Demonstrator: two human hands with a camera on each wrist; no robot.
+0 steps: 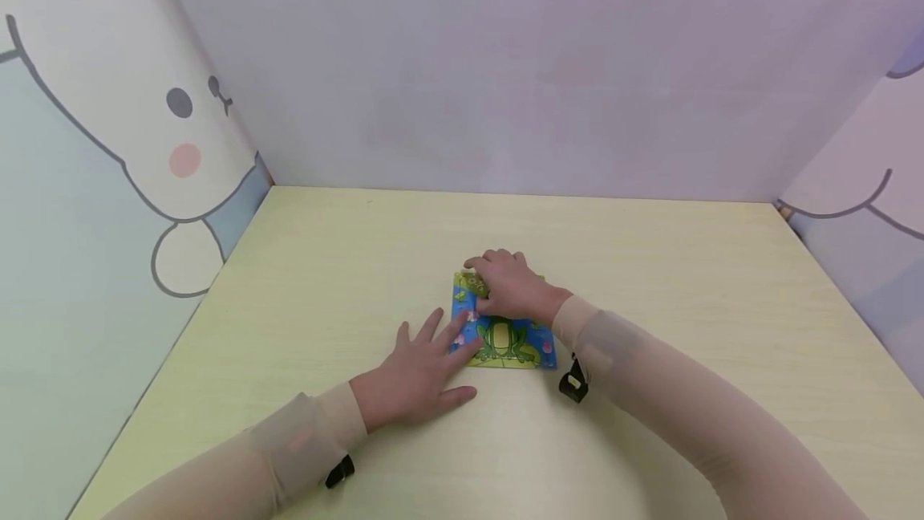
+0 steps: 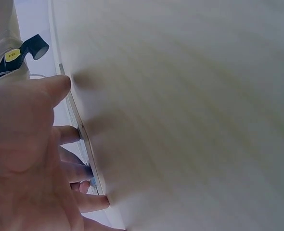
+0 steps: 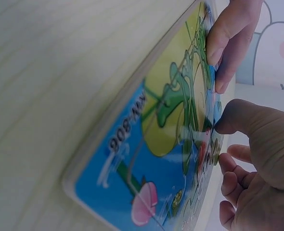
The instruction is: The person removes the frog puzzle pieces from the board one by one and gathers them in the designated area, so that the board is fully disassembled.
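A small jigsaw puzzle board [image 1: 543,353] with a green frog on a blue background lies flat on the table. My left hand [image 1: 415,375] has its fingers spread, with some fingertips resting on the board's left edge and the thumb on the table. Over the board's upper part, my right hand [image 1: 516,287] pinches a green puzzle piece [image 1: 474,284] between thumb and fingers. In the right wrist view the board [image 3: 132,159] shows its printed corner, and the pinched piece [image 3: 217,147] is partly hidden by the fingers.
The pale wooden table [image 1: 346,263] surrounds the board. A plain light wall [image 1: 505,71] rises behind the far edge, with cartoon-printed panels [image 1: 87,223] at the sides. Small black devices [image 1: 573,383] are strapped at both wrists.
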